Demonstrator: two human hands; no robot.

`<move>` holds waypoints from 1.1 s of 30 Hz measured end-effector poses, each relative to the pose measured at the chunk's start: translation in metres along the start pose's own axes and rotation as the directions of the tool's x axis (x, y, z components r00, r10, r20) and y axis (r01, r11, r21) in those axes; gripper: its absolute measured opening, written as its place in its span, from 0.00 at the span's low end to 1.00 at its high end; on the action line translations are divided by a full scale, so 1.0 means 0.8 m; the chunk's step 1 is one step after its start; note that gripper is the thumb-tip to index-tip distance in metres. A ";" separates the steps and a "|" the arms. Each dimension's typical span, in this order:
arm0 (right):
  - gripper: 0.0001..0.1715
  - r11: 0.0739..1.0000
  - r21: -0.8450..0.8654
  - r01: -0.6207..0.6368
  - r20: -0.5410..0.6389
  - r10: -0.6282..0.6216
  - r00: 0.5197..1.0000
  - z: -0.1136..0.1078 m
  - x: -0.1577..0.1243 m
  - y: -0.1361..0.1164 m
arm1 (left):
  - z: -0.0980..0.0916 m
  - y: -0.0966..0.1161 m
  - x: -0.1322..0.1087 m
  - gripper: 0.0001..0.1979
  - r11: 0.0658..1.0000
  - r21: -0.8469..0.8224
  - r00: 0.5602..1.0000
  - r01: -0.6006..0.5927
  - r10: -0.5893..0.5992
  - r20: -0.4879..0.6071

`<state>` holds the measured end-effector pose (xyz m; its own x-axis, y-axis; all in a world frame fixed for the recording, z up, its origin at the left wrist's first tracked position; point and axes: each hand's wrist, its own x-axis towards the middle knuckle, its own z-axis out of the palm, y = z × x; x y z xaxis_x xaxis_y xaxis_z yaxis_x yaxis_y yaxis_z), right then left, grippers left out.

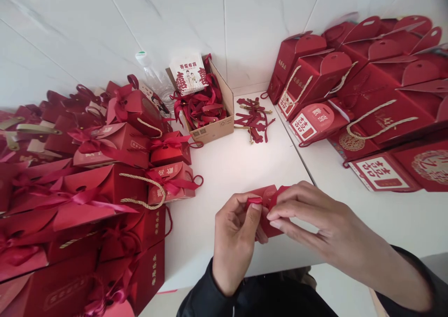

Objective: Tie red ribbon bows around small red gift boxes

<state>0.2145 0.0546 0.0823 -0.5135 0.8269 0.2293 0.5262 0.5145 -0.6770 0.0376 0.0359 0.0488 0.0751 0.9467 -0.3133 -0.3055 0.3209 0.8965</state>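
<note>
My left hand [235, 235] and my right hand [315, 223] meet over the white table [227, 167] near its front edge. Together they pinch a small red box [269, 196] with a red ribbon on it. The left thumb and fingers are closed on the ribbon end at the box's left side. The right fingers curl over the box's right side and hide most of it. Both sleeves are dark.
Piles of ribbon-tied red gift boxes [105, 177] fill the left side. Open red gift bags [367, 83] with rope handles crowd the right. A cardboard box [213, 121] of red ribbons and cards stands at the back, loose ribbon pieces [255, 118] beside it.
</note>
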 end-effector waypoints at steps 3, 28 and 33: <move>0.07 1.000 0.017 -0.016 0.000 0.016 1.000 0.001 0.006 -0.002 | 0.004 0.000 0.003 0.16 0.999 0.048 1.000 0.012 -0.013 0.011; 0.07 0.988 0.077 -0.130 -0.018 0.132 0.991 0.018 0.009 0.025 | -0.003 -0.001 0.011 0.30 0.978 0.179 0.985 0.108 -0.130 0.116; 0.06 0.969 0.126 -0.212 -0.020 0.216 0.976 0.021 0.003 0.021 | -0.006 0.002 0.014 0.30 0.979 0.127 0.980 0.158 -0.171 0.098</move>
<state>0.2107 0.0611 0.0600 -0.3741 0.9229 0.0916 0.5336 0.2950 -0.7926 0.0331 0.0468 0.0450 0.2186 0.8762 -0.4296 -0.1663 0.4672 0.8684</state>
